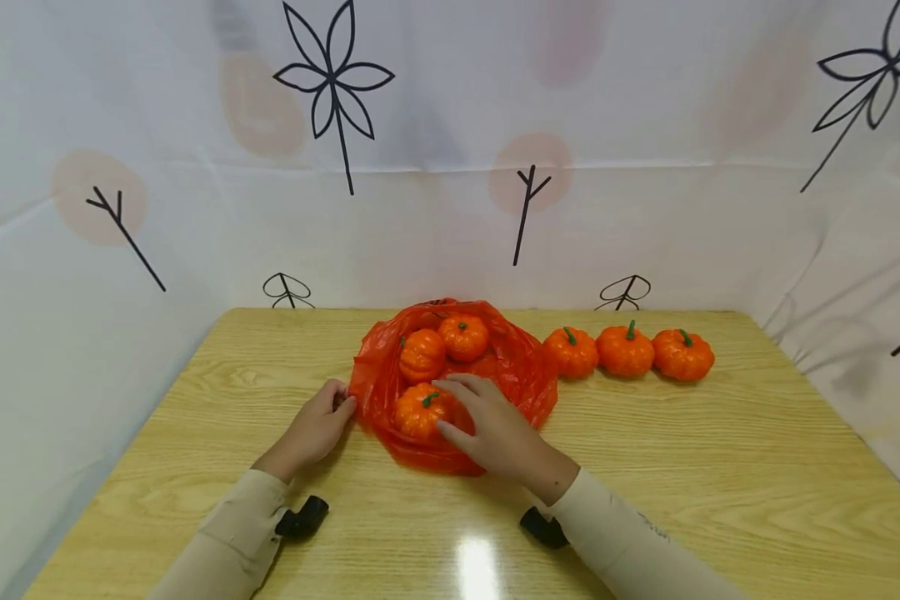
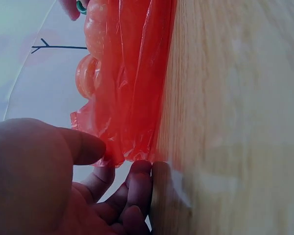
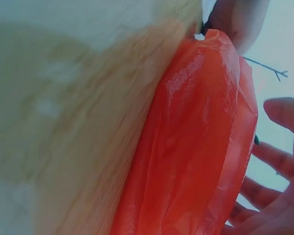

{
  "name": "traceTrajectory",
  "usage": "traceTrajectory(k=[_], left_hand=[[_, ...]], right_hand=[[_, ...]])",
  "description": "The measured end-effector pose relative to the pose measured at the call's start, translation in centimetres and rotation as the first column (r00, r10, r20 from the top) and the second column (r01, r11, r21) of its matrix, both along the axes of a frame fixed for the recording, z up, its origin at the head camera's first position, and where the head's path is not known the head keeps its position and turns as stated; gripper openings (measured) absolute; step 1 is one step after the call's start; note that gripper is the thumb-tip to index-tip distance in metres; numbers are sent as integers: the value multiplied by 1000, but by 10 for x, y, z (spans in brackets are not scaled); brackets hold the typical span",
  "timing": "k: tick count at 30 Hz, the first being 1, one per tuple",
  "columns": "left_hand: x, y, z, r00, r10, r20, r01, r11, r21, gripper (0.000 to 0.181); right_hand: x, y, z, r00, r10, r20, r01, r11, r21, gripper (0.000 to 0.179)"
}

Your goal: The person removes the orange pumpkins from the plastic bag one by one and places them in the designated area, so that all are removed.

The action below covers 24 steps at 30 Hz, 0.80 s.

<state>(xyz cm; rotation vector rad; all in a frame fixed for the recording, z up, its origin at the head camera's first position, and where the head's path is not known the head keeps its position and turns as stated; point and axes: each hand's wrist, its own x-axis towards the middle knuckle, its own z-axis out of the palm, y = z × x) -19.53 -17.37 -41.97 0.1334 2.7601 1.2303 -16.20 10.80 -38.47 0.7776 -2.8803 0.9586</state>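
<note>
A red plastic bag (image 1: 522,367) lies with its mouth spread wide on the table. Inside it are three small orange pumpkins: a front one (image 1: 418,410), one behind on the left (image 1: 422,357) and one at the back (image 1: 465,337). My left hand (image 1: 317,427) pinches the bag's left edge between thumb and fingers, which the left wrist view shows close up. Over the bag's front right part is my right hand (image 1: 498,429), thumb and fingers spread beside the front pumpkin. In the right wrist view the bag's side hides most of that pumpkin.
Three more pumpkins stand in a row right of the bag: a left one (image 1: 572,353), a middle one (image 1: 626,351) and a right one (image 1: 683,355). The wooden table (image 1: 720,467) meets a white patterned cloth (image 1: 435,225) at the back and sides.
</note>
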Motion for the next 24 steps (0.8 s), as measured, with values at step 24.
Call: traceTrajectory(k=[24], left_hand=[[0,0,-2,1000,-9,-27,9,1000,-24,15]], right_hand=[[-2,0,-7,997,72,-4,-72,997,-17,47]])
